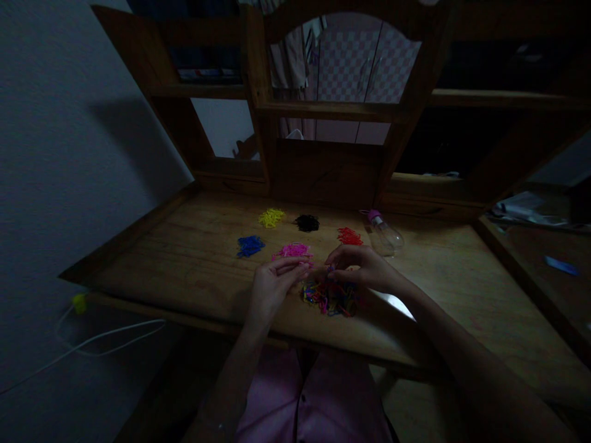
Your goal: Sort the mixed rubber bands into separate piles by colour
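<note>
Several small, thin, bent pieces like plastic pins or paper clips lie sorted by colour on the wooden desk: a yellow pile [271, 217], a black pile [307, 223], a blue pile [250, 245], a red pile [349, 235] and a pink pile [293, 250]. Nearest me is a mixed-colour pile [330, 298]. My left hand [276, 283] is closed in a pinch just in front of the pink pile, with a small pink piece at its fingertips. Above the mixed pile, my right hand [360, 266] pinches something small and dark that is too dim to name.
A clear bulb-shaped bottle [386, 237] with a purple cap lies behind my right hand. Wooden shelving [323, 111] rises at the desk's back. To the left are a wall and a white cable [115, 332]. A blue object [561, 266] lies on a surface far right.
</note>
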The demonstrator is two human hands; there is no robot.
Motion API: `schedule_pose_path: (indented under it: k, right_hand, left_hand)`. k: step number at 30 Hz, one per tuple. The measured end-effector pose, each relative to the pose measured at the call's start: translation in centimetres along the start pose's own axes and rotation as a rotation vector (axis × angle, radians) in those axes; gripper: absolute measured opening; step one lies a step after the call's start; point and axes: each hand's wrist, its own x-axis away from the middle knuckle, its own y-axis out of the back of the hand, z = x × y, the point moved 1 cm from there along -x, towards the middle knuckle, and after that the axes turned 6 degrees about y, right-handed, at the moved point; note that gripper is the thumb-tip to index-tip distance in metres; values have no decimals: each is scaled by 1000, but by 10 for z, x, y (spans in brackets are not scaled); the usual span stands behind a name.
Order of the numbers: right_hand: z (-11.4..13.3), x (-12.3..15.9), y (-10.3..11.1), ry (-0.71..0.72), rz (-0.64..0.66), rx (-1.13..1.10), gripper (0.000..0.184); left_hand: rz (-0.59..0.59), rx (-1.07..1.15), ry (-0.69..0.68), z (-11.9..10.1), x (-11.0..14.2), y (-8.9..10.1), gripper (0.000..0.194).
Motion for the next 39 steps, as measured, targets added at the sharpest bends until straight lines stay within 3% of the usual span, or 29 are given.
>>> schedule_pose_path:
  k: [5,8,11,15,22,28,31,36,39]
  right_hand:
    - [0,0,2,2,-26,53,24]
    - [-1,1,2,9,-36,53,22]
    - [-3,1,3,-5,-43,45,22]
    - [-5,1,3,-43,-39,6,22]
    - [-3,1,1,-75,-57,-110,22]
    - [2,0,0,-108,-95,-184,23]
    - [2,0,0,-112,-116,-235,23]
    - [1,0,1,-127,-139,-319,27]
    - [0,-1,2,-131,-164,-343,27]
  left_hand:
    - [-172,-415,-212,-12,-23,19,17]
    - [-164,-757,-403,-18,-37,25,14]
    - [-135,-917,-518,-23,-45,28,16]
    - [-75,-899,-519,-31,-48,31,17]
    - [-167,-876,-551,-39,-36,38,20]
    - [-348,-922,-381,-18,-15,45,27]
    - [-320,-1010,-363,-5,-13,47,27]
    - [-228,-978,-393,-2,-11,34,27]
    - [-293,-945,-458,-10,-3,18,27]
